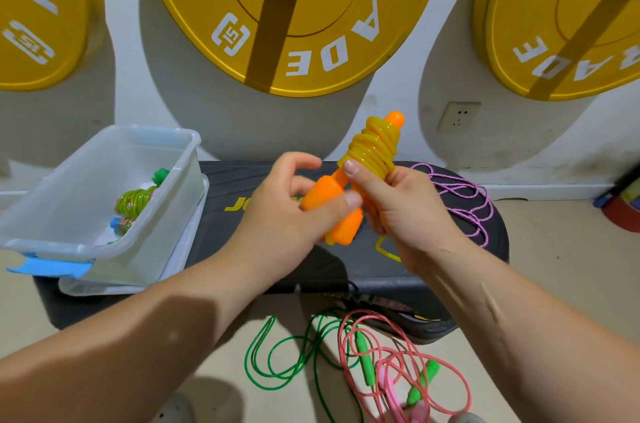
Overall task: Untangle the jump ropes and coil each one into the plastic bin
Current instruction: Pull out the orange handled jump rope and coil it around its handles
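Both hands hold a jump rope with orange handles (323, 195) and a yellow cord (375, 145) coiled tightly round the upper part. My right hand (398, 211) grips the coil, thumb pressed on the windings. My left hand (294, 204) pinches the lower orange handle. A short yellow tail (386, 249) hangs below my right hand. The clear plastic bin (104, 159) stands tilted at the left and holds a coiled green-yellow rope (135, 201) and another small bundle. A purple rope (464, 201) lies on the black platform. Green (287, 353) and pink (398, 363) ropes lie tangled on the floor.
The black step platform (277, 256) sits against the wall under my hands. The bin's lid (180, 249) lies beneath the bin, with a blue latch (52, 266) at its front. Yellow weight plates (294, 7) hang on the wall above. A wall socket (457, 116) is at the right.
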